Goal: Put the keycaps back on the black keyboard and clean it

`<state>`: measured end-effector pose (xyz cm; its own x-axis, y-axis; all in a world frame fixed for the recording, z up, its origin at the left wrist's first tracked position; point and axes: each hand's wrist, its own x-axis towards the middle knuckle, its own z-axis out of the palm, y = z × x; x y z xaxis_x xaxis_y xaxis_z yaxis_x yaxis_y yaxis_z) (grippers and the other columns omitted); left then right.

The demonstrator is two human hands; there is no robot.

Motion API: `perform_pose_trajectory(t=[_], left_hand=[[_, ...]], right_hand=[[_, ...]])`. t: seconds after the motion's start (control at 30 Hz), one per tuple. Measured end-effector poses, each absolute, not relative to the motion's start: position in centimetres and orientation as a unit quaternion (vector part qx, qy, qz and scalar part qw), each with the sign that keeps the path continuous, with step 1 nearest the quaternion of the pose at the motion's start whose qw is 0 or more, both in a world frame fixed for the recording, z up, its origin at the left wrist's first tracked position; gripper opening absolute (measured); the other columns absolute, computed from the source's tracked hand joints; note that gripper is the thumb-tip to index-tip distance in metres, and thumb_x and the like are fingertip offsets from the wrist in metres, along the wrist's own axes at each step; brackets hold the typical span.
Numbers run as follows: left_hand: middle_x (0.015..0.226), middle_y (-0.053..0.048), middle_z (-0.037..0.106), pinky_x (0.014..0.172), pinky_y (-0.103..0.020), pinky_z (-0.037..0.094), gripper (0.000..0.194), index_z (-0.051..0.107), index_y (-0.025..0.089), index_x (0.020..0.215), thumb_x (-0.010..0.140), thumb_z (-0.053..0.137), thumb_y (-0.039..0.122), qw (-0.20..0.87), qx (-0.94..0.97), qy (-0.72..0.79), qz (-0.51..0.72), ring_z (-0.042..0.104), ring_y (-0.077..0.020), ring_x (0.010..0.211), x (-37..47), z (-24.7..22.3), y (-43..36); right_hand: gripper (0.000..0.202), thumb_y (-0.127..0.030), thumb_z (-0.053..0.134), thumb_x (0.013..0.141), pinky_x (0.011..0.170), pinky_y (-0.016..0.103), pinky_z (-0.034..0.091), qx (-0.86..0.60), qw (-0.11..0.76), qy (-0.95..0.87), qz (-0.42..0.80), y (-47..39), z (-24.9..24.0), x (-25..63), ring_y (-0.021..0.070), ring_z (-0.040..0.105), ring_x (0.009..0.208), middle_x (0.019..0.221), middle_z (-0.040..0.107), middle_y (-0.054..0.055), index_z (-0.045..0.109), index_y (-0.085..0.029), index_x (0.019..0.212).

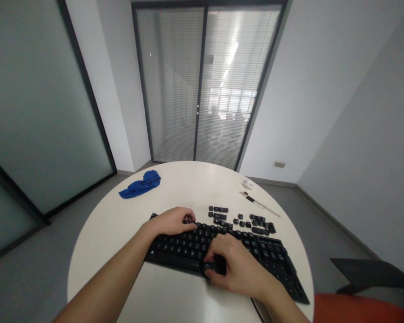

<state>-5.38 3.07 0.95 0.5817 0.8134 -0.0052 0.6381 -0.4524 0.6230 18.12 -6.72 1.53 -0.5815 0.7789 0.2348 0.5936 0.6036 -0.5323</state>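
A black computer keyboard (185, 252) lies at an angle on the round white table. My left hand (177, 220) rests on its upper left part, fingers curled over the far edge with the thumb by the top row. My right hand (234, 264) is over the bottom row, right of the space bar, its thumb and index finger closed around a black keycap (208, 266). The palm and fingers hide the keys beneath, so I cannot tell whether that keycap is seated. Several loose black keycaps (220, 216) lie behind the keyboard, with another group (262, 224) to the right.
A crumpled blue cloth (141, 184) lies at the table's far left. Toward the back right are a thin stick-like tool (262, 205) and a small white crumpled item (247, 184). A cable (256, 309) runs off the near edge. A red-seated chair (357, 309) stands at right.
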Motion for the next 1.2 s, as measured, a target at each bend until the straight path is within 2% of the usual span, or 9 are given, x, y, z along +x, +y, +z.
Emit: perform_pose_trajectory(t=[0.2,0.73,0.93,1.2], left_hand=[[0.103,-0.006,0.073,0.083,-0.03,0.047,0.03,0.071,0.022,0.101,0.084,0.062,0.045,0.275,0.845,0.44,0.133,0.066,-0.0224,0.094,-5.38,0.99,2.92],[0.103,-0.006,0.073,0.082,-0.03,0.047,0.031,0.07,0.022,0.101,0.084,0.062,0.047,0.269,0.846,0.442,0.13,0.066,-0.0228,0.095,-5.39,0.71,3.12],[0.103,-0.006,0.073,0.083,-0.031,0.047,0.031,0.07,0.022,0.101,0.084,0.062,0.047,0.27,0.846,0.441,0.132,0.066,-0.0232,0.095,-5.41,0.77,3.06],[0.101,-0.006,0.073,0.079,-0.031,0.046,0.035,0.07,0.022,0.098,0.088,0.056,0.053,0.238,0.845,0.462,0.129,0.065,-0.0244,0.092,-4.84,0.53,2.87]], right_hand=[[0.013,-0.019,0.075,0.071,0.081,0.032,0.04,-0.385,0.2,-0.881,0.189,-6.62,1.61,17.9,0.0176,0.061,0.085,0.084,0.071,-0.004,0.066,-0.023,0.079],[0.005,-0.028,0.076,0.08,0.072,0.027,0.042,-0.363,0.155,-0.907,0.147,-6.53,1.95,17.88,0.0157,0.064,0.078,0.079,0.074,-0.003,0.073,-0.024,0.077],[0.006,-0.026,0.076,0.079,0.068,0.028,0.04,-0.365,0.136,-0.913,0.119,-6.63,1.79,17.78,0.016,0.064,0.075,0.074,0.073,-0.003,0.075,-0.025,0.074],[0.004,-0.024,0.076,0.079,0.07,0.025,0.043,-0.365,0.137,-0.908,0.151,-6.63,2.04,17.83,0.0151,0.065,0.077,0.077,0.073,-0.003,0.075,-0.024,0.076]])
